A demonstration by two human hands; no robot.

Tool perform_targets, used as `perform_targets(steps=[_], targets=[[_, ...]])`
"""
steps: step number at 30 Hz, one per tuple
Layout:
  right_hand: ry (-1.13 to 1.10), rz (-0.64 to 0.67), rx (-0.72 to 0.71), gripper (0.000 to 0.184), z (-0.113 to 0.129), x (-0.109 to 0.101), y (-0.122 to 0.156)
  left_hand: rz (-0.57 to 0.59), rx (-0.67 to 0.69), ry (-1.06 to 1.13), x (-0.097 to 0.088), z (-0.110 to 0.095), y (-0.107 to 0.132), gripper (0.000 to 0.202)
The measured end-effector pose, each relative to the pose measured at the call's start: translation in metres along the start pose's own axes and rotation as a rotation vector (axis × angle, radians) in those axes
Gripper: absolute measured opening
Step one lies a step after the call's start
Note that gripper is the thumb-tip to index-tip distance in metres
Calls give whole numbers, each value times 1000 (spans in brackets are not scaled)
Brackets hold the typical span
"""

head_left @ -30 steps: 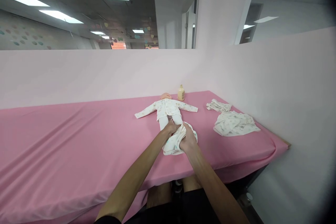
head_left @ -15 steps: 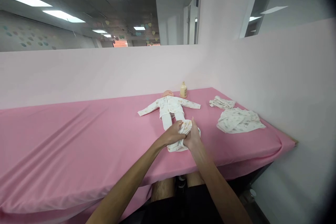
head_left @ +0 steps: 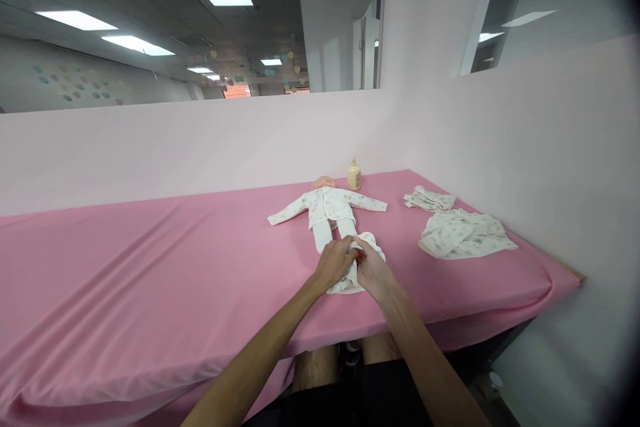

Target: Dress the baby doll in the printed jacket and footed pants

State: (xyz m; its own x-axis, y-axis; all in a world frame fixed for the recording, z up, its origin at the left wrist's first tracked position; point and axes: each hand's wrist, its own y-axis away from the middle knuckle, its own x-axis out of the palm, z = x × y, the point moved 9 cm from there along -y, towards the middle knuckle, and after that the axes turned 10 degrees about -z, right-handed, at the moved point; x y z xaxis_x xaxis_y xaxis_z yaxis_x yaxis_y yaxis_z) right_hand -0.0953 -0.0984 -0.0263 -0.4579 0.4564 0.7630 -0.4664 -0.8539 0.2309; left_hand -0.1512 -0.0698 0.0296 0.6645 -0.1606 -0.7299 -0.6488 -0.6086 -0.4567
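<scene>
A baby doll (head_left: 327, 207) in a pale printed top and white leggings lies on its back on the pink sheet, head toward the wall. At its feet sits a bunched pale garment (head_left: 373, 241). My left hand (head_left: 334, 263) and my right hand (head_left: 373, 269) meet over this garment, both with fingers closed on its cloth just below the doll's legs.
A small yellow bottle (head_left: 354, 175) stands by the doll's head near the pink partition wall. Two more pale garments (head_left: 463, 232) lie to the right, close to the mattress corner. The pink mattress (head_left: 125, 280) stretches far to the left; its front edge is near my legs.
My right hand went from a raised, looser pose to pinching the cloth beside my left hand. The garment is more tightly bunched at the doll's feet.
</scene>
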Motion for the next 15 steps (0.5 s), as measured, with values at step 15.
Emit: perform_targets(steps=[15], targets=[[228, 91, 16, 20, 6, -15, 2, -60, -93, 18, -1, 9, -6, 18]])
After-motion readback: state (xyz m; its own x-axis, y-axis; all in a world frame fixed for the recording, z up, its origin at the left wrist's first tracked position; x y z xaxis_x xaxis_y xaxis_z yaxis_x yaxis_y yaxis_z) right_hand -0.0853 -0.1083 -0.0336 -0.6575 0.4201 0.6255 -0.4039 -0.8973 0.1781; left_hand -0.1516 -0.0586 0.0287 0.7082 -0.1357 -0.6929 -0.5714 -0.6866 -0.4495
